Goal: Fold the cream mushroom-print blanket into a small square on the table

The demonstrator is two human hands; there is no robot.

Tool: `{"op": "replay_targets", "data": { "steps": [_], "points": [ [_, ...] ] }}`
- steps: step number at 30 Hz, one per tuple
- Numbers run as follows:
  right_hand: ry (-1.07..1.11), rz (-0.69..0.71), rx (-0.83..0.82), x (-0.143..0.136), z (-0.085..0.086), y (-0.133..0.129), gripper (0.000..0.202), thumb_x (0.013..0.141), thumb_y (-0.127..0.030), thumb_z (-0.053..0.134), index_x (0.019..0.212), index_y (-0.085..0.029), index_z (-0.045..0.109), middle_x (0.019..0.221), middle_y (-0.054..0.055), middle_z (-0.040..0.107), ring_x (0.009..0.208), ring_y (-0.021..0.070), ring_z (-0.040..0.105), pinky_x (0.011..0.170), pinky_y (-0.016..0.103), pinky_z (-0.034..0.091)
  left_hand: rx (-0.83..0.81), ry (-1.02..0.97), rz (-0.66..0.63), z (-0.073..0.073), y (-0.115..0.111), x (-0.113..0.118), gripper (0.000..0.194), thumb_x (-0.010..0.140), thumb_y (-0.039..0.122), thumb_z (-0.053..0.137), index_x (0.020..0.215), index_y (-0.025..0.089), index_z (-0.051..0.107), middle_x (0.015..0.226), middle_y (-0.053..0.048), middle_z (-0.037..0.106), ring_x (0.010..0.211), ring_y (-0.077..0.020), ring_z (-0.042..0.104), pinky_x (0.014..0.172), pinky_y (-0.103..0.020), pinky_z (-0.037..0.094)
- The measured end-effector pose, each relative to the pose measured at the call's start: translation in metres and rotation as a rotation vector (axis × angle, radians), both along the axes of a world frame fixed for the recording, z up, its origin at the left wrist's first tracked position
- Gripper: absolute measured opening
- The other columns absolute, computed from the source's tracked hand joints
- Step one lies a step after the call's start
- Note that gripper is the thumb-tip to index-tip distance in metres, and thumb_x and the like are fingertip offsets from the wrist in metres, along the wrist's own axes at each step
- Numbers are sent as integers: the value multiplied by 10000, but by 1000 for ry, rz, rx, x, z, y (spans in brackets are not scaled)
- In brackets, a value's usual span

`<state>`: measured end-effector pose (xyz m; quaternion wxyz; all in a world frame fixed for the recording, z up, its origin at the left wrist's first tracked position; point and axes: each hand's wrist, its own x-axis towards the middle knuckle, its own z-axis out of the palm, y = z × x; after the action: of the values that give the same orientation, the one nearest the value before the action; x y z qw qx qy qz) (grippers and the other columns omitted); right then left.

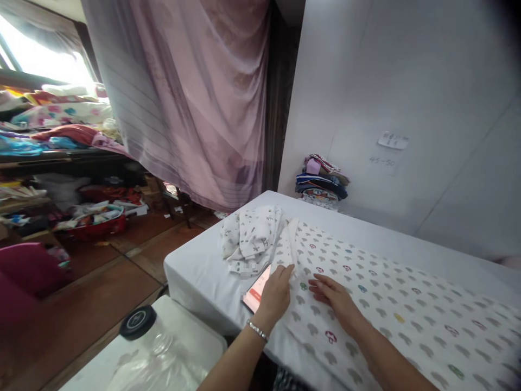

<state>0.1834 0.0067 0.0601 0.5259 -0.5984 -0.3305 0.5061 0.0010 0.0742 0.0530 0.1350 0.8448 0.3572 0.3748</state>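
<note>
A white cloth [378,312] with grey and coloured mushroom prints lies spread over the white-covered table. My left hand [277,293] is closed at the cloth's left edge, its fingertips pinching the fabric there. Just right of it, my right hand [330,294] hovers low over or rests on the print, fingers stretched and holding nothing. A phone [253,293] with a lit pinkish screen lies beside my left hand, which partly covers it. Beyond the phone sits a crumpled white cloth [256,233] with small dark prints.
A white surface [191,331] at the lower left bears a black round lid [138,321] and a clear plastic bag [163,361]. Folded clothes [321,182] are stacked by the grey wall. A pink curtain [203,98] hangs behind the table [203,271]; a pink chair [28,271] stands left.
</note>
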Motion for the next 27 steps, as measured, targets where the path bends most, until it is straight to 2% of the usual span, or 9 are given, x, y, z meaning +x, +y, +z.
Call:
{"op": "replay_targets", "data": {
  "steps": [4, 7, 9, 12, 15, 18, 21, 24, 27],
  "points": [
    [31, 23, -33, -6, -11, 12, 482, 696, -440, 661, 1094, -180, 579, 1083, 94, 651, 928, 206, 634, 811, 336, 501, -3, -160, 50, 1, 16, -24, 579, 657, -12, 366, 1150, 234, 546, 1047, -61, 583, 992, -212, 566, 855, -337, 489],
    [-3, 64, -59, 1, -16, 9, 525, 669, -472, 673, 1093, -175, 583, 1058, 94, 658, 894, 205, 639, 792, 336, 504, -76, -381, 338, -5, 38, -54, 469, 675, 54, 401, 1090, 200, 564, 1089, -65, 587, 1020, -223, 562, 884, -393, 474],
    [-62, 104, -60, 11, -18, 4, 531, 682, -491, 655, 1106, -179, 585, 1063, 90, 656, 905, 207, 637, 804, 338, 500, -275, -483, 566, -12, 53, -74, 453, 674, 98, 438, 1107, 178, 545, 1062, -81, 608, 860, -204, 613, 767, -366, 516],
    [-180, 148, -35, 30, -22, -5, 513, 734, -505, 587, 1141, -192, 580, 1092, 86, 649, 958, 217, 623, 836, 355, 493, -507, -352, 664, -16, 67, -95, 459, 655, 119, 489, 1107, 179, 548, 1037, -88, 629, 709, -179, 620, 656, -327, 523],
    [-370, 140, -10, 54, -27, -16, 479, 767, -490, 536, 1145, -204, 595, 1149, 82, 629, 1067, 235, 575, 914, 377, 460, -300, -112, 669, 2, 74, -94, 377, 692, 206, 546, 1068, 196, 574, 1143, -95, 581, 810, -207, 618, 731, -351, 512],
    [-667, 120, -8, 86, -33, -28, 441, 806, -469, 479, 1151, -227, 606, 1242, 64, 572, 1144, 243, 522, 959, 381, 435, -80, 7, 576, 32, 88, -66, 349, 767, 280, 519, 1111, 230, 551, 1235, -69, 523, 917, -202, 601, 794, -331, 499],
    [-999, 106, 48, 118, -50, -38, 457, 826, -464, 456, 1192, -228, 592, 1296, 65, 526, 1181, 257, 489, 995, 406, 404, -65, 122, 357, 54, 122, -15, 322, 813, 264, 479, 1128, 226, 533, 1202, -50, 547, 988, -179, 582, 848, -290, 470],
    [-1272, 115, 148, 137, -75, -44, 456, 839, -464, 460, 1233, -259, 564, 1331, 49, 490, 1217, 277, 452, 1014, 450, 372, -156, 316, 276, 57, 172, 44, 345, 827, 253, 476, 1166, 201, 511, 1214, -74, 545, 1048, -186, 560, 904, -289, 430],
    [-1438, 174, 192, 142, -95, -47, 448, 865, -443, 442, 1291, -317, 495, 1380, 8, 425, 1243, 283, 420, 1008, 469, 368, -214, 460, 291, 47, 221, 93, 374, 831, 246, 480, 1191, 147, 491, 1235, -133, 527, 1129, -209, 514, 939, -295, 393]
  ]
}}
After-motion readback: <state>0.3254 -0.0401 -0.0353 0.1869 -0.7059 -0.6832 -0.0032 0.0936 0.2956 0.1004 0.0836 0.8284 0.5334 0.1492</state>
